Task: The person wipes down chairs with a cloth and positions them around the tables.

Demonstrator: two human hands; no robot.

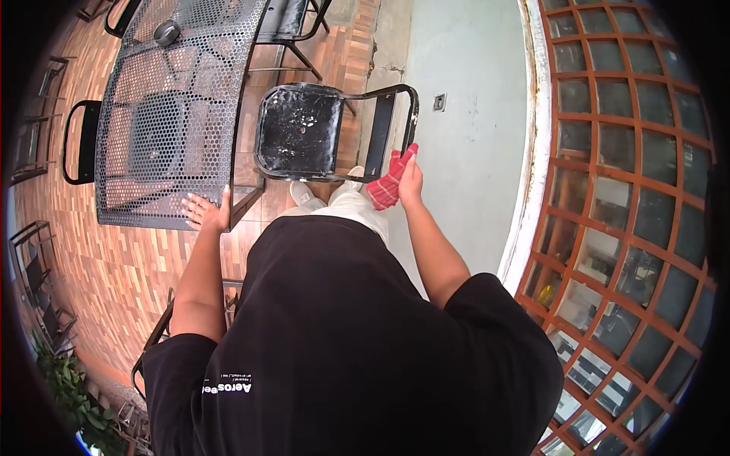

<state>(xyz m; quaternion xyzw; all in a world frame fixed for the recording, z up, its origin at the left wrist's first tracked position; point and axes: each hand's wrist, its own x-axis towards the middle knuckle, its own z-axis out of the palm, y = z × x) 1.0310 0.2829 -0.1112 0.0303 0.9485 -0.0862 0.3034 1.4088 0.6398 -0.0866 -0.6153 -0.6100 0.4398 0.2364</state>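
The left hand (pixel 207 212) lies spread on one mesh surface (pixel 209 83); the right hand (pixel 411 182) grips one red checked cloth (pixel 386 188) by one scratched chair (pixel 299 131).

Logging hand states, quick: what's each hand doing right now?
Left hand: open, resting at the edge of the mesh table, holding nothing.
Right hand: closed on a red checked cloth beside the black chair.
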